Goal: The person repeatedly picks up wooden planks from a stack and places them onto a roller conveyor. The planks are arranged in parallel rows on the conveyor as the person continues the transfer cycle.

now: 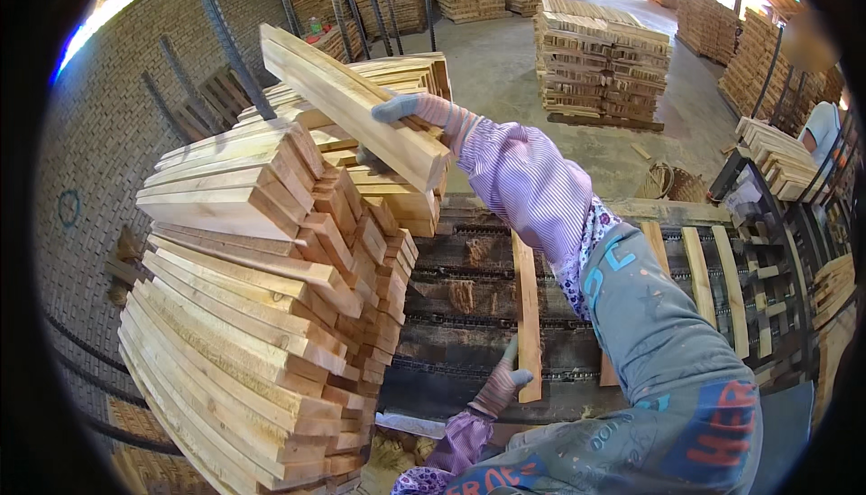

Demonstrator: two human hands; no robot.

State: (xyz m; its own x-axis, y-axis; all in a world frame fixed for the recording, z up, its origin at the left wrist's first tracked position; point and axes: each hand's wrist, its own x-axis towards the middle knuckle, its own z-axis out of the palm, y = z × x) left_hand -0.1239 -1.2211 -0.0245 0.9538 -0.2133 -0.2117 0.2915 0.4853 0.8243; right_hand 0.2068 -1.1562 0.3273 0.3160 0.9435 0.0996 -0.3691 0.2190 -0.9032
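Note:
My right hand (424, 114), in a striped glove with blue fingertips, is closed on wooden boards (352, 102) pressed side by side, at least two. They are tilted above the top of a board stack (234, 333) on the left. Part of the grip is hidden behind the wood. Lower down, my left hand (498, 388) is at the near end of a narrow wooden slat (527, 314) lying on a dark chain conveyor (451, 301). Its thumb touches the slat's edge, and thumb and fingers are apart.
More slats (699, 274) lie across the conveyor to the right. Metal posts (236, 53) rise behind the stack, near a brick wall (99, 170). A wood pile (603, 62) stands on the floor beyond. At the far right, a person (821, 129) is beside stacked boards.

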